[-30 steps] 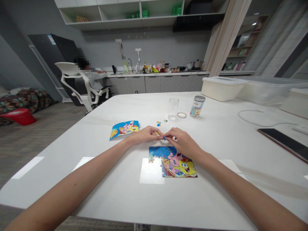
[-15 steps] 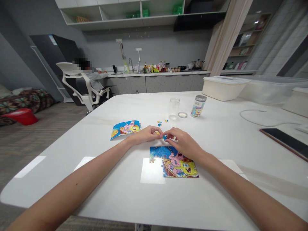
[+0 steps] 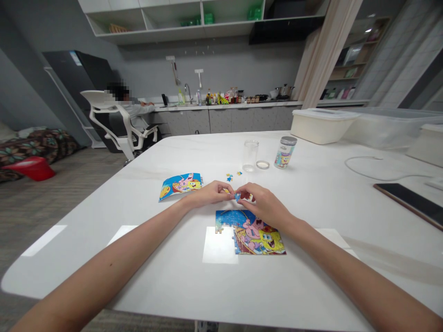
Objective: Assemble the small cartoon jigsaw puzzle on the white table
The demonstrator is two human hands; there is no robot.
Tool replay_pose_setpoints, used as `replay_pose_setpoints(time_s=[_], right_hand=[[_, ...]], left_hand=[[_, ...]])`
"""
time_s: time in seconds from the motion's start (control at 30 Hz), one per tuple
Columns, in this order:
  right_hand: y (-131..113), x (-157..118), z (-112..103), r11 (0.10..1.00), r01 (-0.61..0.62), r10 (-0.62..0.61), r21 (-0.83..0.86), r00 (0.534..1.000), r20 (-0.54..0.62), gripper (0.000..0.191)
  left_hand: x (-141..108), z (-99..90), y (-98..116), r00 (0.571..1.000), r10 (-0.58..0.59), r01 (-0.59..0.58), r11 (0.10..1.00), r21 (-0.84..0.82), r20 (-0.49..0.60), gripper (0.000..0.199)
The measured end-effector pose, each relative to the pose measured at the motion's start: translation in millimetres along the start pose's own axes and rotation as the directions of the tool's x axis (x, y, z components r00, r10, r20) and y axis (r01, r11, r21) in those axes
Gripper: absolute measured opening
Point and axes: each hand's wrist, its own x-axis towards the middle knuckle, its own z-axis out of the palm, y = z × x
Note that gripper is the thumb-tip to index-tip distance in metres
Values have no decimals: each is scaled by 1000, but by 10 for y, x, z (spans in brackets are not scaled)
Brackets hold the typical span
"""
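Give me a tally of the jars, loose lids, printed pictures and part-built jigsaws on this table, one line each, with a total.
Jars: 2 (clear glass jar, labelled jar)
Loose lids: 1 (round lid)
Printed pictures: 1 (printed picture)
Part-built jigsaws: 1 (part-built jigsaw)
Total: 5

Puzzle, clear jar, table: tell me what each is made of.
The puzzle looks like printed card: thin, flat, interlocking pieces. The clear jar is see-through and shiny, glass or plastic, hard to tell. The table looks like polished stone or laminate: white, faintly veined, reflective.
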Motion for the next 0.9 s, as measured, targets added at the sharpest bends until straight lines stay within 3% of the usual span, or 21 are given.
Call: replay_pose_setpoints(time_s=[0.5,0.9], right_hand=[[-17,-10,-6,998,-54,54,7,998,28,14],[17,11,-2,999,28,-27,-39,999,40,16]], left_hand=[[4,-5,-1,1000,8,-8,1000,24,14,25],[9,-4,-8,1000,14,-15,998,68,7,30]])
